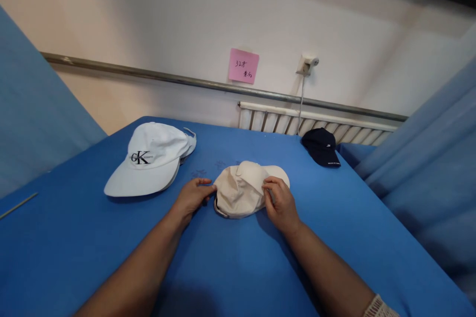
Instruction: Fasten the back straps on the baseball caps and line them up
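Head view: far left, blue curtain (40,104) cut off by frame edge; thin stick (19,205) on blue table (230,267), outer end also cut off. Next, white cap (156,146), brim toward the viewer, dark letters on front; fine print across them too small to read, rear partly hidden behind crown. Left hand (193,195) comes in low on a straight, slanted forearm, wrist bent slightly, thumb and index reaching to the near-left edge of the beige cap (238,190); lower fingers curl under, mostly hidden. Can't tell if that grip pinches cloth or only touches. Beige cap lies mid-table between both hands, crown slumped, strap end at left, brim pointing right. Right hand (281,205) angles in from the right, fingers bent, covering part of the brim; grip pinches the beige cap's fabric beside it. Sleeve cuff (379,307) cut off at bottom. Far right, dark cap (320,146), small white lettering unreadable.
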Action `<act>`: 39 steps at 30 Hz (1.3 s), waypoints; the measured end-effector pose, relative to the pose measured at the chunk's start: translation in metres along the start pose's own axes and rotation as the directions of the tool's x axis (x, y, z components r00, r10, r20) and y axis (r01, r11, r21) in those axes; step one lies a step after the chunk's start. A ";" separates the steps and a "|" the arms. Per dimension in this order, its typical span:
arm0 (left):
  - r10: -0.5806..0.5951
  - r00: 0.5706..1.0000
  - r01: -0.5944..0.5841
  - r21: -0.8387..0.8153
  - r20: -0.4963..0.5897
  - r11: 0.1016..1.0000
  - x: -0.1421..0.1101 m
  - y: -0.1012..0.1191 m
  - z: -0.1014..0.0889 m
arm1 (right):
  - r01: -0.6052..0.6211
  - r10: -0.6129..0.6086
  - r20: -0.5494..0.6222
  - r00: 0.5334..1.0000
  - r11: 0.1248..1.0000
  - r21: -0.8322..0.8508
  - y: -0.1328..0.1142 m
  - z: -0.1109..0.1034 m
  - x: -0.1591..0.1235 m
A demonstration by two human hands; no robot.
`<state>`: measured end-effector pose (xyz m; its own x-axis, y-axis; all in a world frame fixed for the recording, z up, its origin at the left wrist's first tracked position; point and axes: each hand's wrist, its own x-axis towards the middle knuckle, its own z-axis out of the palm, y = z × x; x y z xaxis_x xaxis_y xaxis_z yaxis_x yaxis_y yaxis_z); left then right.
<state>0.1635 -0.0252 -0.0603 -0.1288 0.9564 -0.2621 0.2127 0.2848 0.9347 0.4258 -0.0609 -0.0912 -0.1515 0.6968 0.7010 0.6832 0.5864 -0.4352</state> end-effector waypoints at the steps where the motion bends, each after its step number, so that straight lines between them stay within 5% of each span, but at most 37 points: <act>1: -0.040 0.999 0.042 -0.063 0.034 0.997 -0.001 0.001 -0.001 | -0.006 0.006 -0.001 1.000 1.000 -0.002 0.002 0.000 0.000; 6: -0.134 0.966 0.210 -0.370 0.221 0.905 -0.008 0.006 -0.006 | -0.026 0.026 0.000 1.000 1.000 0.000 0.006 0.000 0.001; 10: -0.262 0.906 0.416 -0.573 0.334 0.706 -0.008 0.007 -0.004 | -0.036 0.036 0.009 0.999 0.999 0.009 0.008 0.000 0.000; 22: -0.326 0.842 0.540 -0.684 0.430 0.490 -0.009 0.015 -0.006 | -0.293 0.291 0.128 0.948 0.956 -0.002 0.045 0.008 -0.006; 31: -0.330 0.833 0.552 -0.699 0.444 0.454 -0.008 0.017 -0.012 | -0.376 0.374 0.141 0.917 0.927 -0.018 0.048 0.009 -0.007; 39: -0.294 0.896 0.444 -0.684 0.333 0.579 -0.008 0.019 -0.011 | -0.410 0.408 0.153 0.900 0.912 -0.021 0.051 0.010 -0.008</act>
<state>0.1575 -0.0278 -0.0381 0.1442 0.7947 -0.5897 -0.5963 0.5454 0.5891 0.4544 -0.0322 -0.1246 0.0329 0.9296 0.3670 0.7004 0.2406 -0.6720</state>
